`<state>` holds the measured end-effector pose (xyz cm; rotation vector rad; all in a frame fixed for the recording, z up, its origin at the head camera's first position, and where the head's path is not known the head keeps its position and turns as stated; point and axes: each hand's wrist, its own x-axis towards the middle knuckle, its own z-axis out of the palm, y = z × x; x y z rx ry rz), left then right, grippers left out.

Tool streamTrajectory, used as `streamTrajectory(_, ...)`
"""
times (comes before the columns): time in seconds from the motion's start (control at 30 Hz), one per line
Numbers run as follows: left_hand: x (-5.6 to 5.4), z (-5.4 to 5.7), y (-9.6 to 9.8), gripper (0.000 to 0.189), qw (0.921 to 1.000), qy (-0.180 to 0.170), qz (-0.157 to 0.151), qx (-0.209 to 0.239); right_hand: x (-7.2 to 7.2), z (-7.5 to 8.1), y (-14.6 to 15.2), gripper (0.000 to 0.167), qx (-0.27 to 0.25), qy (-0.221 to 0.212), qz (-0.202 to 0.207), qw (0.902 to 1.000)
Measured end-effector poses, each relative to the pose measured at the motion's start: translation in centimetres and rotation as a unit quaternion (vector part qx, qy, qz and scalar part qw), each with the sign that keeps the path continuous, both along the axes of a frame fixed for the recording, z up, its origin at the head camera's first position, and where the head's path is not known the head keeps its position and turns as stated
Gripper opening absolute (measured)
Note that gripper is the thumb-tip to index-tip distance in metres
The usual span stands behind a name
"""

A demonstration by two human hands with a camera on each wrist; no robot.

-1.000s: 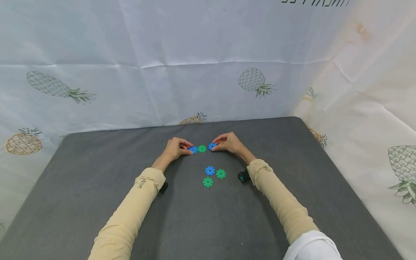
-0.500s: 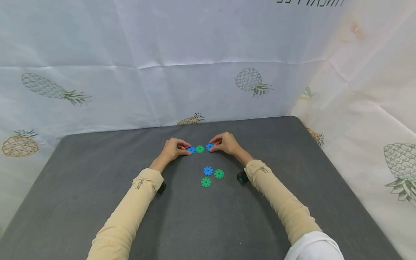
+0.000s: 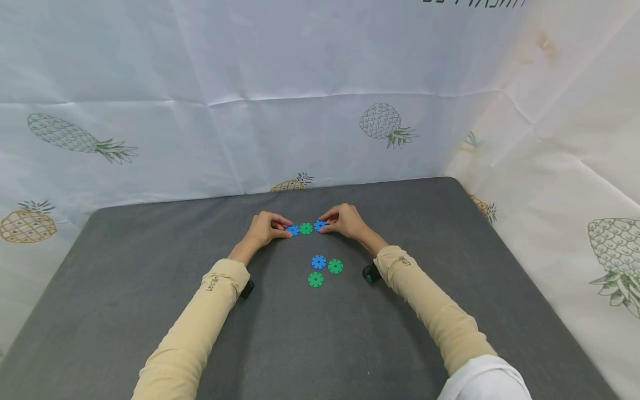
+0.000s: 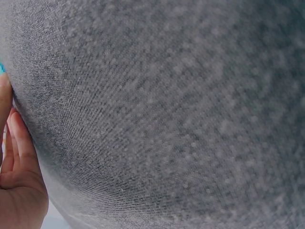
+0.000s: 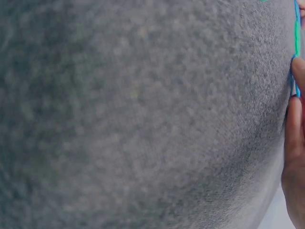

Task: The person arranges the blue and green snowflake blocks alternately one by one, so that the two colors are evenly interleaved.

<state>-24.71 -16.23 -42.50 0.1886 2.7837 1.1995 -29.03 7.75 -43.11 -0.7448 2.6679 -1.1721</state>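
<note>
Pinches a first blue disc (image 3: 293,230) with the left hand (image 3: 263,228), clamping its outer edge between thumb and fingers at nine o'clock of a middle green disc (image 3: 306,228). Mirrors that at three o'clock with the right hand (image 3: 349,222), gripping a second blue disc (image 3: 319,226), again between thumb and fingers. Makes a short row of blue, green, blue, toward twelve o'clock on the dark grey tabletop (image 3: 280,344). Meets the green edge to edge on the nine o'clock side; on the three o'clock side, cannot tell touching from just beside. Also includes, at five o'clock from the row, a loose cluster flat on the tabletop: third blue disc (image 3: 318,262) nearest the row, second green disc (image 3: 335,266) just beside it toward three o'clock, third green disc (image 3: 315,279) just beside it at six o'clock. Wears a left cream sleeve (image 3: 185,333) coming in from seven o'clock and a right cream sleeve (image 3: 430,311) from five, with a black wrist device (image 3: 371,273) under the latter's cuff. Has a pale pineapple-print curtain (image 3: 300,55) beyond the tabletop at twelve o'clock. Shows discs edge-on, toward two o'clock, in the right wrist view.
</note>
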Motion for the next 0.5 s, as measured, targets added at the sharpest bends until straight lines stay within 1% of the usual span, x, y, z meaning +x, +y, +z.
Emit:
streamTrajectory(0.13,0.00,-0.10,0.04,0.026,1.0000,0.000,0.001,-0.004,-0.03,-0.17,0.13,0.028,0.006,0.005,0.007,0.9999)
streamTrajectory(0.37,-0.12,-0.31,-0.05,0.026,1.0000,-0.001,0.001,-0.006,-0.22,-0.20,0.70,0.031,-0.019,-0.043,0.007,0.9989)
streamTrajectory(0.5,-0.09,-0.35,-0.03,0.026,1.0000,0.002,-0.001,-0.006,-0.27,-0.40,0.93,0.029,-0.031,-0.047,0.004,0.9984)
